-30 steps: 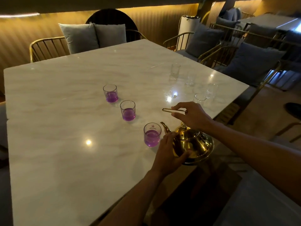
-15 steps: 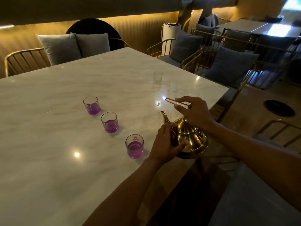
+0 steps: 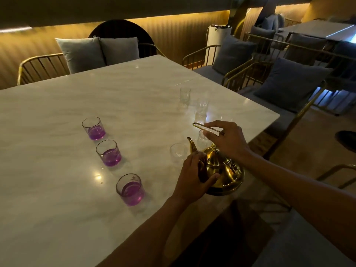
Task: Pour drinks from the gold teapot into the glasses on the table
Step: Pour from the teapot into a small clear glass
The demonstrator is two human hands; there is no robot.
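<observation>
The gold teapot [image 3: 223, 170] is at the near right edge of the white marble table [image 3: 57, 189]. My right hand [image 3: 229, 139] grips its thin wire handle from above. My left hand [image 3: 192, 174] is pressed against the pot's left side under the spout. Three glasses with purple drink stand in a diagonal row: far [image 3: 93, 128], middle [image 3: 108, 153], near [image 3: 130, 189]. An empty clear glass [image 3: 178, 152] stands just left of the spout. Several more empty glasses [image 3: 185, 95] stand beyond the pot, one partly hidden by my right hand.
Gold-framed chairs with grey cushions [image 3: 289, 83] line the table's right side, and a bench with two pale cushions [image 3: 96, 51] sits at the far end. The table's right edge runs just past the teapot. Another table [image 3: 316, 28] is at the far right.
The teapot has moved right, away from the near purple glass, with its spout now beside an empty clear glass. Both hands kept their hold. The camera view shifted.
</observation>
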